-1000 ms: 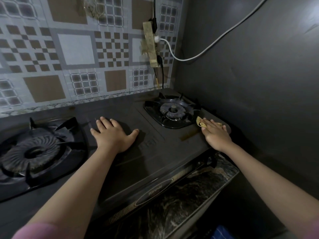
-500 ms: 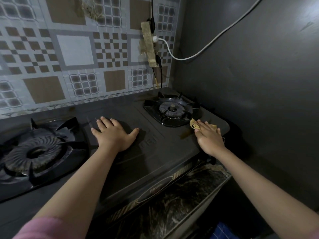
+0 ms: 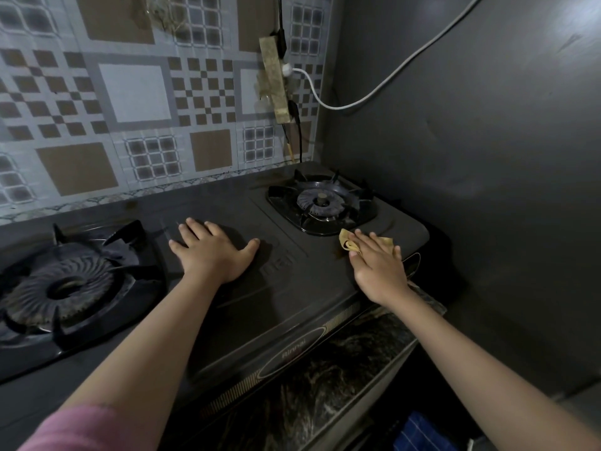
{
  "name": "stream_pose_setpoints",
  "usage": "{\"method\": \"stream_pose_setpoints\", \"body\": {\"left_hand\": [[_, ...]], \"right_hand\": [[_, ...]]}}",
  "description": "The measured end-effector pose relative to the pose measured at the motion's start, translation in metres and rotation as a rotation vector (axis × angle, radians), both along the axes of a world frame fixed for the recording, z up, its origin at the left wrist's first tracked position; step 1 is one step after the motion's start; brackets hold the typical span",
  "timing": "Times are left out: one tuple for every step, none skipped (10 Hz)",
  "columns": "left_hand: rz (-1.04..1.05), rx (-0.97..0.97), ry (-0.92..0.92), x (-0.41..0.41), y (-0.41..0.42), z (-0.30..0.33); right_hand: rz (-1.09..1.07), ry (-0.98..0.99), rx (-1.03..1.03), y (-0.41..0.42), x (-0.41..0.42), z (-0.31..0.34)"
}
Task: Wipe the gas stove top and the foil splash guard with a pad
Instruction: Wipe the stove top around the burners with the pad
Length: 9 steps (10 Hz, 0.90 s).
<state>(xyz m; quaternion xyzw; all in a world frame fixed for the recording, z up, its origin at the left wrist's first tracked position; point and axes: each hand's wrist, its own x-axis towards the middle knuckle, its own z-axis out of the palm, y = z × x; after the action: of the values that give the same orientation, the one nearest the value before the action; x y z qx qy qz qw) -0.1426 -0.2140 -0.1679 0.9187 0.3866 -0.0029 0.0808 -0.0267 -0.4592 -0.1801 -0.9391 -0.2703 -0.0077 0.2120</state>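
A dark two-burner gas stove top [image 3: 292,288] fills the middle of the view. My left hand [image 3: 211,252] lies flat on the stove's centre, fingers spread, holding nothing. My right hand [image 3: 377,265] presses a yellow pad [image 3: 349,243] onto the stove near its front right corner, just in front of the right burner [image 3: 320,203]. Most of the pad is hidden under my fingers. The patterned foil splash guard [image 3: 136,92] covers the wall behind the stove.
The large left burner [image 3: 61,284] sits at the left. A power strip [image 3: 276,83] with a white cable [image 3: 383,83] hangs on the splash guard above the right burner. A dark wall [image 3: 487,157] stands close on the right. A marbled counter edge [image 3: 341,369] runs below the stove.
My right hand has slid the pad a little to the left and toward me along the stove's front right corner. My left hand has stayed flat in place.
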Motion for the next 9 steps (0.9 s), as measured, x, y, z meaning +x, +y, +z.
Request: {"method": "stream_pose_setpoints", "body": {"left_hand": [[-0.008,-0.005,0.019,-0.004,0.001,-0.005],[-0.017,-0.006,0.019,-0.005,0.0,-0.007],[-0.02,-0.002,0.011,-0.001,-0.002,-0.004],[-0.02,-0.001,-0.003,0.002,-0.001,-0.001],[-0.016,0.001,0.003,0.001,-0.001,-0.001],[-0.018,0.002,-0.003,0.001,-0.001,0.0],[-0.019,0.0,-0.003,0.001,-0.002,0.001],[-0.017,0.003,0.004,0.001,-0.002,0.001],[-0.018,-0.004,0.007,0.0,-0.002,0.001]], "right_hand": [[-0.003,0.018,-0.022,0.0,-0.006,-0.004],[-0.012,0.016,-0.016,-0.002,-0.012,-0.008],[0.014,-0.019,-0.006,-0.001,-0.021,-0.008],[0.02,-0.03,0.011,0.002,-0.025,-0.006],[0.027,-0.027,-0.003,0.002,-0.024,-0.006],[0.027,-0.032,-0.003,0.002,-0.024,-0.006],[0.045,-0.041,0.006,0.002,-0.029,-0.005],[0.088,-0.063,0.011,0.003,-0.038,-0.008],[0.093,-0.059,0.016,0.002,-0.039,-0.008]]}}
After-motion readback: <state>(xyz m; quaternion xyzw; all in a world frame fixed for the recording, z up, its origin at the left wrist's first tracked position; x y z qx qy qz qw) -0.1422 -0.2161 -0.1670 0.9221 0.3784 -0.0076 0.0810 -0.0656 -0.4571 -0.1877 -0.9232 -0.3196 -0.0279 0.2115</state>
